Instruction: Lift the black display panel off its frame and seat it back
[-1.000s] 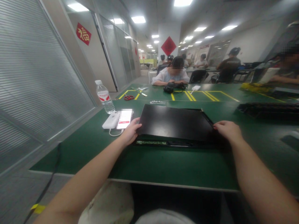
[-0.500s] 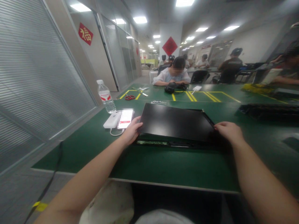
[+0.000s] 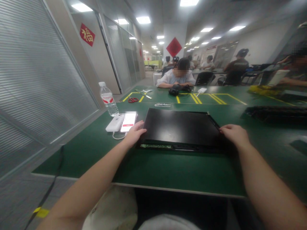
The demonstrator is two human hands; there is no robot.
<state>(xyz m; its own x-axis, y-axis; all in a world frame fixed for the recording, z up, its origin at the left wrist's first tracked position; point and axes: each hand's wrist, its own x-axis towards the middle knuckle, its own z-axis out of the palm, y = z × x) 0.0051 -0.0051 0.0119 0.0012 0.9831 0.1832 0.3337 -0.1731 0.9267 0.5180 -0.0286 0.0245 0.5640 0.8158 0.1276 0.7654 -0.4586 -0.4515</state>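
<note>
A glossy black screen panel [image 3: 179, 126] lies almost flat over a black frame [image 3: 206, 149] on the green table. My left hand [image 3: 136, 131] grips the panel's left edge between thumb and fingers. At the opposite edge, my right hand [image 3: 233, 131] pinches the panel's right side, close to the frame. Along the near side of the frame a narrow green circuit board [image 3: 155, 146] shows below the panel. The frame's back right corner also sticks out past the panel. Whether the panel touches the frame all round, I cannot tell.
Left of the panel are a phone [image 3: 129, 123], a white power bank [image 3: 114, 124] with a cable and a water bottle [image 3: 108, 99]. Red-handled scissors [image 3: 133, 100] lie farther back. Across the green table [image 3: 182, 172] sits a person [image 3: 176, 76]; dark parts [image 3: 266, 114] lie at right.
The screen panel has come down a little, its back left corner lower and its surface flatter over the frame. Both hands have stayed on its edges.
</note>
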